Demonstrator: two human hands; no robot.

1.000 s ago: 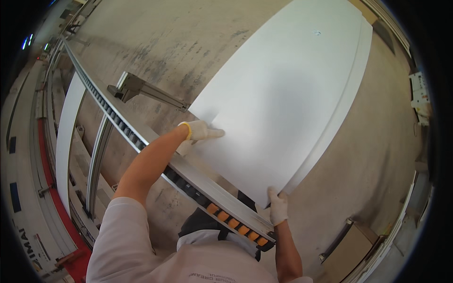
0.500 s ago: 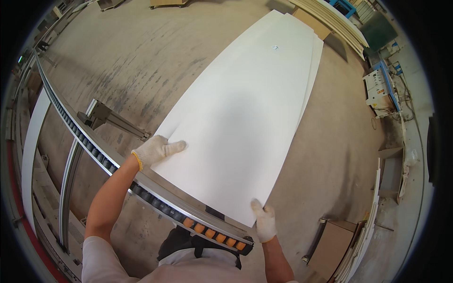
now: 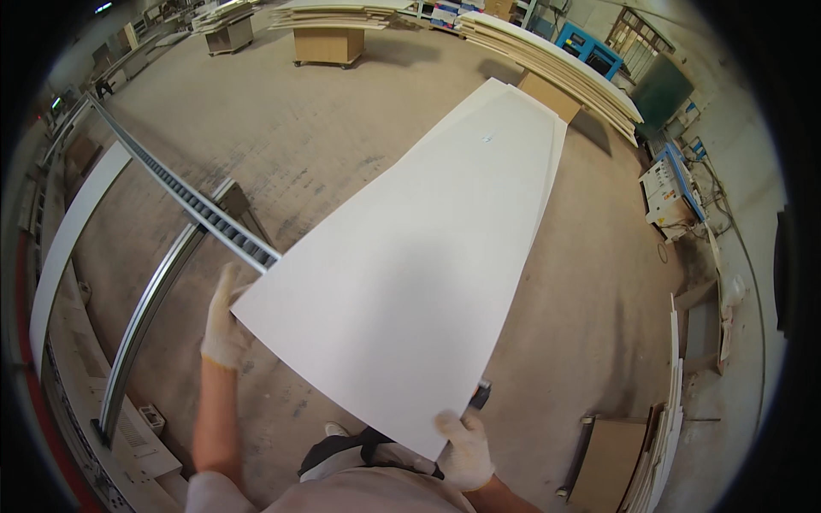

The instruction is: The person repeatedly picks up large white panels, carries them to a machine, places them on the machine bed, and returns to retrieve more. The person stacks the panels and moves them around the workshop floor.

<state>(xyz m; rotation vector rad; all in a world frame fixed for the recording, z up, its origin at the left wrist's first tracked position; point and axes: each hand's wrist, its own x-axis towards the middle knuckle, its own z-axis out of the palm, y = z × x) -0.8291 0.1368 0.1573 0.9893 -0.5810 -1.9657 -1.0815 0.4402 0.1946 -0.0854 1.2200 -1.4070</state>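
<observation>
Concrete workshop floor, scuffed, running out beyond both hands. Ahead of them, as I see it from the room: board stacks, one on a wheeled wooden base. One white panel, large and flat, spanning between the hands and stretching away in front. Right hand, gloved, closed on the panel's near right corner, thumb on top. Left hand, gloved, at the near left corner, fingers mostly straight; whether it grips, I cannot tell. Forward of the left hand, one roller rail, black rollers, its near end meeting the panel's edge in view.
</observation>
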